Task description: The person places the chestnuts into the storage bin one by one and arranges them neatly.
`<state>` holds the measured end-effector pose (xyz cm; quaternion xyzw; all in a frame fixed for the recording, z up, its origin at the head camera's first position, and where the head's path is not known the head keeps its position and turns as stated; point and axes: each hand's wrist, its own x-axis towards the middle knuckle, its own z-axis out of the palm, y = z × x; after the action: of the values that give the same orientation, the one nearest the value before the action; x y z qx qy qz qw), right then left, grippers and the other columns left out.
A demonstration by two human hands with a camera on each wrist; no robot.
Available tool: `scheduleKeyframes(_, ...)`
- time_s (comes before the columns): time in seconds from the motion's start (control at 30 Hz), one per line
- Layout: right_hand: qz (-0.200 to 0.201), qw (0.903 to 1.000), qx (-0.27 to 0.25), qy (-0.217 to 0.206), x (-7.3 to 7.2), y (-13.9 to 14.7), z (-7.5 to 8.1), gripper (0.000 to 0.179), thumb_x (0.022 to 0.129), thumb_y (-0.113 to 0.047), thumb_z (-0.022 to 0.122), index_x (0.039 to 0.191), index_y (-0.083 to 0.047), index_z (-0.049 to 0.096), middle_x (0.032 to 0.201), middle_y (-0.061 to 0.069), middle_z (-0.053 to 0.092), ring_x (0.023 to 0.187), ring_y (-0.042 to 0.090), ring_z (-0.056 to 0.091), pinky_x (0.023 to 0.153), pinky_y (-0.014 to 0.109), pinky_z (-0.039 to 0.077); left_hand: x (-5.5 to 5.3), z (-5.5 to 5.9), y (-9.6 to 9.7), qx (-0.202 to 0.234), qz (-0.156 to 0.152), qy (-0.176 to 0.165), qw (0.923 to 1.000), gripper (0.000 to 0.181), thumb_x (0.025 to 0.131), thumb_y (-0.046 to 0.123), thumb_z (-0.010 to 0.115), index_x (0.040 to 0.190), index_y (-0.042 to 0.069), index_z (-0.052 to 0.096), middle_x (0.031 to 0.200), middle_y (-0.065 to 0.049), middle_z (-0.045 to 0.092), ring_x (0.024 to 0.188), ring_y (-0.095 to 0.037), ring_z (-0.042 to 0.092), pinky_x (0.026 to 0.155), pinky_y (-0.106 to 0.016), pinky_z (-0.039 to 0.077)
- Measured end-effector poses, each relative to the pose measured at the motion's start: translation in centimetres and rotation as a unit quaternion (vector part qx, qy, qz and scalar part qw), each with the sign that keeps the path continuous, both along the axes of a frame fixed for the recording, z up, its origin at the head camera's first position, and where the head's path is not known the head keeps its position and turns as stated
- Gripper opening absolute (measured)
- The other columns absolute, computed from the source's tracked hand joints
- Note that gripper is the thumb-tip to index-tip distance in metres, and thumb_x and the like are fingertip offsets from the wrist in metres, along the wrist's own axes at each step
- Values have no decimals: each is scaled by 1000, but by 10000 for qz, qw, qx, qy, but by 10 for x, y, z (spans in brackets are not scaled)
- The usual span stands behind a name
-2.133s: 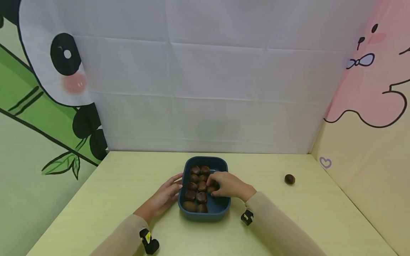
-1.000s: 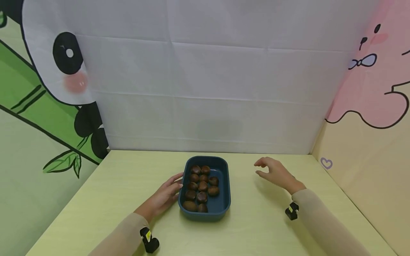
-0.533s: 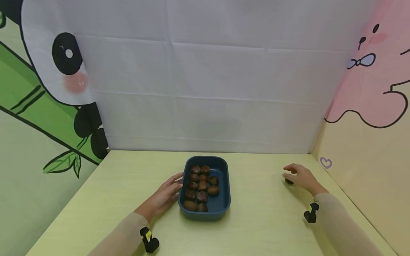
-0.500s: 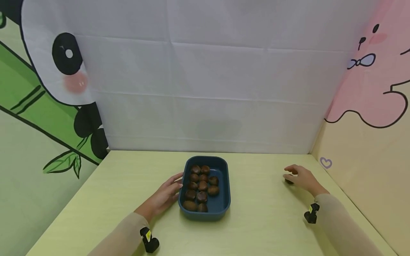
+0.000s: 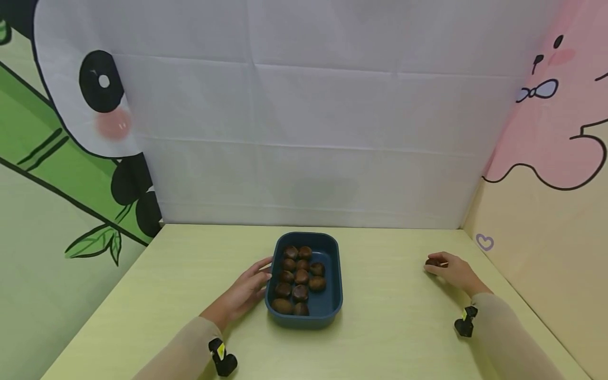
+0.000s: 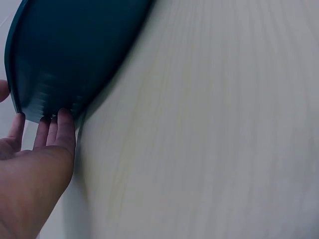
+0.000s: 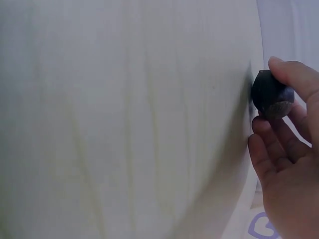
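Note:
On the right of the table, my right hand pinches a single dark brown chestnut between thumb and fingers, close over the tabletop. Fingers cover much of that chestnut in the head view. A deep blue rectangular tray stands in the middle, with several chestnuts lying in rows along its left and middle. My left hand rests against the tray's left side, fingers extended. In the left wrist view its fingertips touch the outer wall of the tray.
The pale yellow table ends at a white cloth backdrop. A wall with a panda and bamboo print rises at the left, and one with a pink animal at the right.
My right hand has left the tray, moved right to the lone chestnut on the table, and its fingers have come together on it. My left hand and the tray have stayed put.

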<state>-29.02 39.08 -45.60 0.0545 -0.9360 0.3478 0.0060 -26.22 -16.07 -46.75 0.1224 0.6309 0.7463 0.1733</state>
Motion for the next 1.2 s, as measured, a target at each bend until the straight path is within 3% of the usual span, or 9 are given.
scheduleKeyframes(0.37, 105, 9999, 41, -22, -3, -5, 2, 57, 95, -35, 69, 134, 4, 57, 123, 21, 62, 109, 37, 59, 88, 49, 49, 0, 0, -1, -22, -39, 10, 10000, 61, 104, 14, 45, 159, 6, 20, 158, -25, 28, 138, -30, 40, 112, -46, 32)
scheduleKeyframes(0.57, 225, 9996, 120, 100, -7, -20, 11, 53, 95, -34, 70, 134, 0, 59, 123, 19, 63, 107, 34, 61, 86, 46, 49, 0, -1, -1, 9, -35, 11, 10000, 60, 104, 14, 45, 159, 6, 20, 158, -25, 29, 138, -29, 41, 111, -45, 33)
scheduleKeyframes(0.93, 1016, 9926, 74, 661, -16, -64, 33, 47, 94, -28, 72, 130, 1, 62, 114, 12, 66, 97, 25, 64, 83, 43, 50, 0, 0, 0, 45, 9, 23, 10000, 60, 104, 12, 44, 159, 5, 19, 158, -26, 28, 138, -30, 40, 113, -47, 31)
scheduleKeyframes(1.2, 1616, 9817, -46, 1010, -10, -107, 47, 41, 92, -24, 74, 128, -5, 64, 116, 8, 66, 96, 21, 64, 85, 43, 52, 2, 2, 0, 23, -47, 12, 10000, 61, 104, 14, 45, 159, 6, 19, 158, -25, 28, 139, -31, 39, 112, -46, 32)
